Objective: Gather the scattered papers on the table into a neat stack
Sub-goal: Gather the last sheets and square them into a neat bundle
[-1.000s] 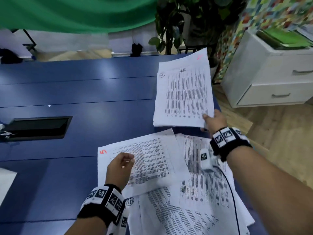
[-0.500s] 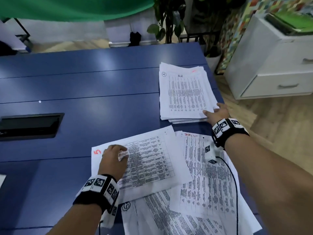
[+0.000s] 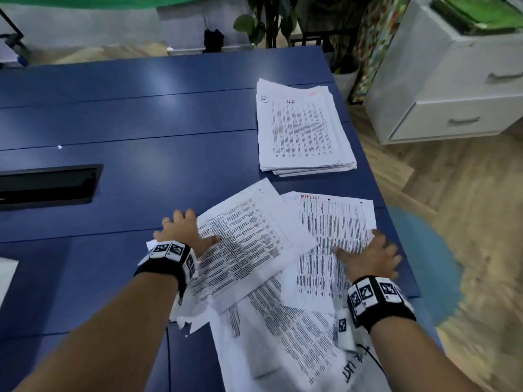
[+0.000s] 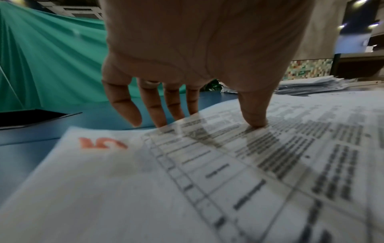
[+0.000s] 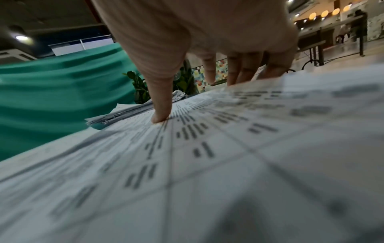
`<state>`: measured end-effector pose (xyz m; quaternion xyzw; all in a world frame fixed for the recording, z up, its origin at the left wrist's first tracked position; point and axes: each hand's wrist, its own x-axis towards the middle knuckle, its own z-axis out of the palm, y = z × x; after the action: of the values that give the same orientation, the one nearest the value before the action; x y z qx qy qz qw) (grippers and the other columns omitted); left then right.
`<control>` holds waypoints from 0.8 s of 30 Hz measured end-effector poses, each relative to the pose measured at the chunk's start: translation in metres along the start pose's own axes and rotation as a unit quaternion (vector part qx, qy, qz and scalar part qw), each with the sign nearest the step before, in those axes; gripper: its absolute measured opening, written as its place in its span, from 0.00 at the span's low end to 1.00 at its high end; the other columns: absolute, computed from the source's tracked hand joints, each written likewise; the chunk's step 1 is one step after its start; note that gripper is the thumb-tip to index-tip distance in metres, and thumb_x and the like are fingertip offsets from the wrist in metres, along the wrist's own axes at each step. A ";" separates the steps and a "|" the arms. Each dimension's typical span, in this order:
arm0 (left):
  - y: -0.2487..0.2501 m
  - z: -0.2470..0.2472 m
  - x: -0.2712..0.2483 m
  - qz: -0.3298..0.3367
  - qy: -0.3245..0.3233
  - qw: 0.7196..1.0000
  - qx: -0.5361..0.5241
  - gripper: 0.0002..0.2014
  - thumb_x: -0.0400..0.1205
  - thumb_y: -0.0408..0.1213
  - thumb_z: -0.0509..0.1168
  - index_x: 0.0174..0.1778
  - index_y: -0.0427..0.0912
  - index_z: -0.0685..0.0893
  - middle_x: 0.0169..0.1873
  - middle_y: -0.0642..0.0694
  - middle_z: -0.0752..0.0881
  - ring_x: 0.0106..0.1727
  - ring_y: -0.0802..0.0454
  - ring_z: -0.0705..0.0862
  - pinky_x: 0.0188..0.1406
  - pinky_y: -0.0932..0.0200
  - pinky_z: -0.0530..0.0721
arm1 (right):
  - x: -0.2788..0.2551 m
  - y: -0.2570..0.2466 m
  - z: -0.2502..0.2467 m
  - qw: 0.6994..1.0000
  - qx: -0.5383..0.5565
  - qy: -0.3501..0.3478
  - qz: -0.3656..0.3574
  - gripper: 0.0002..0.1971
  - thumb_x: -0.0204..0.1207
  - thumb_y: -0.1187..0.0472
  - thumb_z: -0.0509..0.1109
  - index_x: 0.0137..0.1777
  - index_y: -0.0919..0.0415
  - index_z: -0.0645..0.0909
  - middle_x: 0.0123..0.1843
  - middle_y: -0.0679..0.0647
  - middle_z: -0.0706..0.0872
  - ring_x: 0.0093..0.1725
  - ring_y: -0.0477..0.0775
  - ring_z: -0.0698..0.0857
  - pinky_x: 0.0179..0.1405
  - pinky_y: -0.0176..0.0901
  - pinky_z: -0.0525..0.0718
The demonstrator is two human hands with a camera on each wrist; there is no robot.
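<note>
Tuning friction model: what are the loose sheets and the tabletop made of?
Loose sheets: thin white printed office paper, matte; they curl and let the print below show through. Tabletop: smooth blue panels with a soft sheen, likely laminate or painted board; seams and glare patches show, core unclear.

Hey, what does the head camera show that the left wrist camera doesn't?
Only the head view shows the right hand on the sheet headed TASKLIST, the white drawer cabinet and both wristbands. Only the left wrist view shows the red 5 on the sheet's corner and the thumb pressing the print. Both show the left hand, its tilted sheet, the stack and the blue table.
</note>
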<state>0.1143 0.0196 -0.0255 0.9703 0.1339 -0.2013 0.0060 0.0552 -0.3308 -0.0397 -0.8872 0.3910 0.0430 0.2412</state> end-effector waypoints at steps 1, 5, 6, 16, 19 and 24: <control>-0.002 0.004 -0.006 -0.007 0.001 1.000 0.000 0.49 0.61 0.80 0.59 0.73 0.51 0.68 0.67 0.44 0.72 0.73 0.35 0.70 0.61 0.32 0.77 | -0.005 0.003 0.002 0.999 0.034 0.009 0.000 0.52 0.50 0.43 0.87 0.74 0.56 0.65 0.72 0.65 0.69 0.70 0.68 0.69 0.64 0.66 0.73; -0.009 0.012 -0.038 -0.035 -0.015 0.999 -0.001 0.42 0.69 0.76 0.57 0.68 0.46 0.74 0.70 0.42 0.69 0.74 0.35 0.67 0.62 0.35 0.74 | -0.010 0.009 -0.004 0.986 0.162 0.002 0.028 0.40 0.60 0.61 0.85 0.68 0.68 0.69 0.65 0.69 0.78 0.64 0.69 0.79 0.58 0.54 0.79; -0.011 0.014 -0.045 -0.039 -0.023 0.999 -0.009 0.38 0.73 0.73 0.57 0.66 0.44 0.77 0.70 0.41 0.69 0.73 0.35 0.66 0.62 0.36 0.75 | -0.010 0.011 -0.007 0.985 0.171 -0.005 0.024 0.29 0.67 0.66 0.80 0.65 0.69 0.71 0.62 0.68 0.81 0.60 0.69 0.81 0.53 0.51 0.80; -0.038 0.040 -0.118 -0.057 -0.016 0.920 -0.388 0.10 0.79 0.34 0.70 0.50 0.33 0.79 0.47 0.37 0.84 0.51 0.39 0.83 0.43 0.57 0.74 | -0.019 0.021 -0.036 0.990 0.080 -0.041 -0.107 0.07 0.80 0.69 0.63 0.49 0.74 0.79 0.46 0.72 0.84 0.49 0.71 0.83 0.40 0.45 0.70; -0.031 0.055 -0.139 -0.037 -0.079 0.915 -0.395 0.14 0.81 0.36 0.68 0.58 0.30 0.78 0.55 0.35 0.84 0.58 0.38 0.83 0.51 0.55 0.78 | -0.040 0.021 -0.022 0.981 0.026 -0.128 -0.141 0.16 0.81 0.65 0.64 0.31 0.65 0.68 0.30 0.59 0.73 0.37 0.63 0.78 0.32 0.44 0.67; -0.026 0.072 -0.166 -0.006 -0.114 0.909 -0.402 0.05 0.84 0.35 0.63 0.52 0.42 0.73 0.53 0.45 0.80 0.59 0.46 0.79 0.49 0.61 0.73 | -0.092 0.016 0.012 0.964 0.037 -0.200 -0.173 0.20 0.81 0.65 0.62 0.29 0.59 0.60 0.29 0.53 0.71 0.32 0.53 0.72 0.29 0.44 0.63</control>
<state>-0.0665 -0.0028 -0.0253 0.8556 0.2079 -0.2398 0.4090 -0.0183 -0.2728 -0.0325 -0.9051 0.1764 0.1622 0.3511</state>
